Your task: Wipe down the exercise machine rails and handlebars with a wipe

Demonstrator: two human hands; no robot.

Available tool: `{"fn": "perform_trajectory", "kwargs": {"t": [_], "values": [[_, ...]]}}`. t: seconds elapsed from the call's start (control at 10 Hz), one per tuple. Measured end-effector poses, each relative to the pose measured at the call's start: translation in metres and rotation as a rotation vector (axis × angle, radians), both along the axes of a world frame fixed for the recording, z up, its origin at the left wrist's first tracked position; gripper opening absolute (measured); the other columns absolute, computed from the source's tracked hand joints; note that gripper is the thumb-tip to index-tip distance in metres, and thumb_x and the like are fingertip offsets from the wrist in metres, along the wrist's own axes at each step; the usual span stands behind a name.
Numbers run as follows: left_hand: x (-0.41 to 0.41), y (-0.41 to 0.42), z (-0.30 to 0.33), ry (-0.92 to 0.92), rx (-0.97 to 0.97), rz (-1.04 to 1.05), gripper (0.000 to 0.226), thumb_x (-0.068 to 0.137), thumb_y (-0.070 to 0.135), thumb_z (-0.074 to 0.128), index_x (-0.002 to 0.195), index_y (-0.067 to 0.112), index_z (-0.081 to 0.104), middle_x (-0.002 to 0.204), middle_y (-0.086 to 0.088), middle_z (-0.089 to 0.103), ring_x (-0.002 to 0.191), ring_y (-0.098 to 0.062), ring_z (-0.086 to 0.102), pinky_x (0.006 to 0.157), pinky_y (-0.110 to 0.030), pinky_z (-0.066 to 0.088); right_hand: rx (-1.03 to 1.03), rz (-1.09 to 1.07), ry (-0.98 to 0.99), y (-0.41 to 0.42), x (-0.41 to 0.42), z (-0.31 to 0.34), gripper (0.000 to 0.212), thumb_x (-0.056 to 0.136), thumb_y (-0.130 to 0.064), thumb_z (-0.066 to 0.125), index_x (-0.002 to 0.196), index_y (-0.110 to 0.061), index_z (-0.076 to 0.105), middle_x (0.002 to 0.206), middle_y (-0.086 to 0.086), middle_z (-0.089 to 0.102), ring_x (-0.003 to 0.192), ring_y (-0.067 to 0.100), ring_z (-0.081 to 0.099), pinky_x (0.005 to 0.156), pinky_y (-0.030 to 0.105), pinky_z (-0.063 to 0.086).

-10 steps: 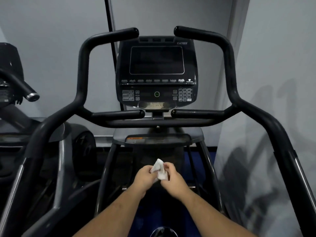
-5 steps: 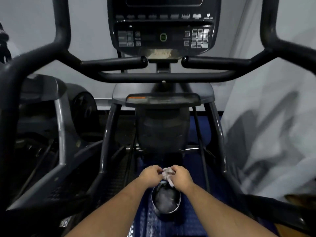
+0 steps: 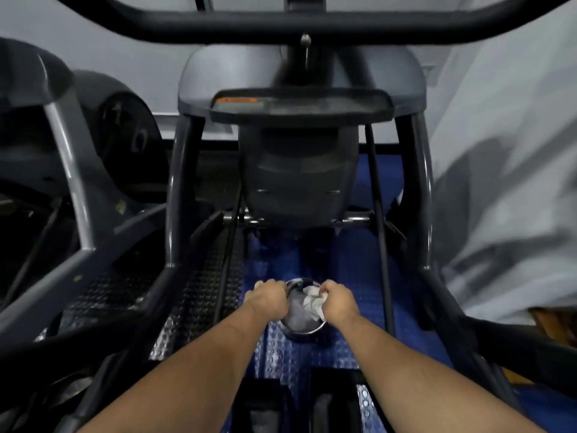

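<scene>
A crumpled white wipe (image 3: 313, 300) is pinched in my right hand (image 3: 338, 300) just above a round metal bowl (image 3: 301, 320) on the blue floor mat. My left hand (image 3: 270, 296) is beside it at the bowl's left rim, fingers curled downward; whether it grips the rim is hidden. The exercise machine's black crossbar handlebar (image 3: 287, 28) runs across the top of the view. Its dark side rails (image 3: 175, 195) descend on the left and on the right (image 3: 421, 195).
The grey machine housing (image 3: 299, 170) and tray (image 3: 299, 104) stand ahead. Another machine (image 3: 71, 170) is at the left. A white wall (image 3: 515, 182) is close on the right. Textured foot pedals (image 3: 199, 276) lie left of the bowl.
The view has tilted down and moved closer to the floor. My hands have separated; the wipe stays with my right hand over the bowl, the left has shifted to the bowl's left rim.
</scene>
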State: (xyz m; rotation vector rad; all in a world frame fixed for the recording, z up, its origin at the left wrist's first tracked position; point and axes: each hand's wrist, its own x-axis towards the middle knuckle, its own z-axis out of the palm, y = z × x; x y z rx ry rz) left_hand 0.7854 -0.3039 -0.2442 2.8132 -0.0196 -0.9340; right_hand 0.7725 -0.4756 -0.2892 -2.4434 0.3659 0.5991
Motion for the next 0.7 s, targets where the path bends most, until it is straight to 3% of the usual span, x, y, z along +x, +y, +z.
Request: {"fn": "perform_trajectory", "kwargs": {"t": [0.1, 0.3, 0.4, 0.5, 0.7], "values": [[0.01, -0.004, -0.018, 0.002, -0.001, -0.004, 0.044, 0.094, 0.032, 0.046, 0.137, 0.024, 0.05, 0.138, -0.003, 0.05, 0.129, -0.03, 0.041, 0.104, -0.048, 0.04, -0.001, 0.012, -0.003, -0.002, 0.012, -0.019, 0.032, 0.091, -0.01, 0.057, 0.12, -0.019, 0.067, 0.119, 0.009, 0.067, 0.103, 0.024, 0.065, 0.085, 0.026, 0.053], [0.019, -0.007, -0.058, 0.017, -0.028, 0.011, 0.045, 0.091, 0.028, 0.049, 0.136, 0.023, 0.052, 0.135, -0.006, 0.052, 0.126, -0.031, 0.044, 0.104, -0.048, 0.041, 0.029, 0.046, 0.01, -0.003, 0.031, -0.046, 0.038, 0.095, -0.004, 0.051, 0.132, -0.012, 0.061, 0.132, 0.015, 0.059, 0.123, 0.032, 0.055, 0.099, 0.032, 0.043], [0.023, -0.006, -0.076, 0.024, -0.032, 0.018, 0.045, 0.092, 0.027, 0.048, 0.137, 0.024, 0.051, 0.136, -0.005, 0.051, 0.127, -0.031, 0.043, 0.106, -0.048, 0.04, 0.046, 0.016, -0.012, 0.005, 0.037, -0.06, 0.053, 0.095, -0.002, 0.05, 0.145, -0.019, 0.05, 0.142, 0.013, 0.052, 0.128, 0.031, 0.051, 0.102, 0.031, 0.041], [0.028, -0.005, -0.09, 0.029, -0.052, 0.032, 0.046, 0.092, 0.027, 0.047, 0.138, 0.026, 0.05, 0.135, -0.004, 0.052, 0.126, -0.03, 0.043, 0.105, -0.047, 0.041, 0.05, -0.055, -0.029, 0.01, 0.041, -0.077, 0.061, 0.095, 0.001, 0.048, 0.151, -0.023, 0.043, 0.148, 0.01, 0.047, 0.129, 0.029, 0.051, 0.103, 0.03, 0.041], [0.027, 0.003, -0.114, 0.034, -0.064, 0.05, 0.047, 0.088, 0.03, 0.049, 0.135, 0.025, 0.052, 0.132, -0.006, 0.054, 0.122, -0.031, 0.047, 0.103, -0.047, 0.043, 0.016, -0.056, 0.023, 0.012, 0.035, -0.088, 0.047, 0.094, -0.006, 0.053, 0.141, -0.012, 0.055, 0.141, 0.012, 0.052, 0.123, 0.03, 0.056, 0.095, 0.027, 0.043]]}}
